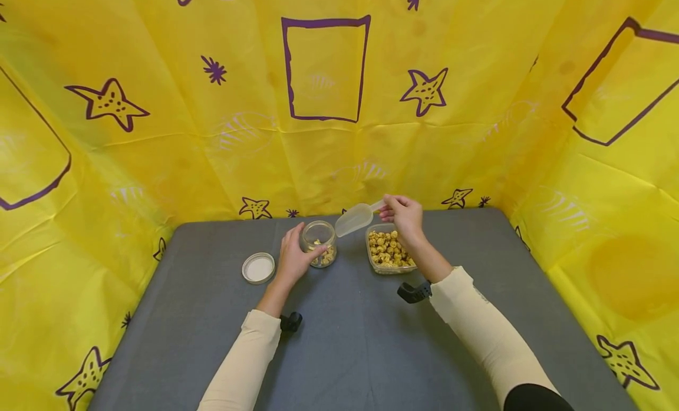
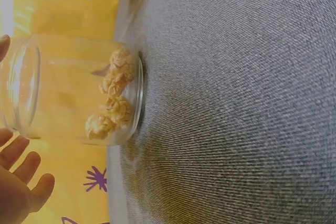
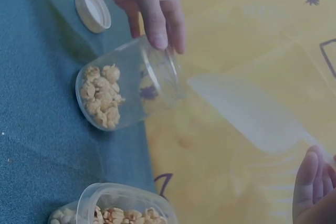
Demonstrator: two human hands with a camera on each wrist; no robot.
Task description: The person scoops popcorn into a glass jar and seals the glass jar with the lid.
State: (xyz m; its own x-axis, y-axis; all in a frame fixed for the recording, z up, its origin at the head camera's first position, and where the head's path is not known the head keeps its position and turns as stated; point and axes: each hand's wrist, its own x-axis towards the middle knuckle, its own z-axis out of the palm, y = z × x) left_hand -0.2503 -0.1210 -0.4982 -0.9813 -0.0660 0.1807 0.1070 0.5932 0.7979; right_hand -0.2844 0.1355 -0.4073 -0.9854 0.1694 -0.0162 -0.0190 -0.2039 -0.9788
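Note:
My left hand (image 1: 294,255) grips a clear jar (image 1: 319,229) near its mouth, thumb on one side and fingers on the other. A small layer of caramel popcorn (image 2: 118,93) lies at the jar's bottom. Between its thumb and fingers, my right hand (image 1: 405,217) pinches the handle of a translucent plastic scoop (image 1: 354,220). The scoop looks bare, and its tip points down beside the jar's rim in the right wrist view. Below the right hand stands a clear plastic tub (image 1: 391,271) heaped with popcorn (image 1: 389,249), partly covered by that hand.
A round jar lid (image 1: 259,268) with a white inside lies on the grey tabletop (image 1: 345,340), left of my left hand. Yellow patterned fabric (image 1: 329,163) rises behind the table and along both sides.

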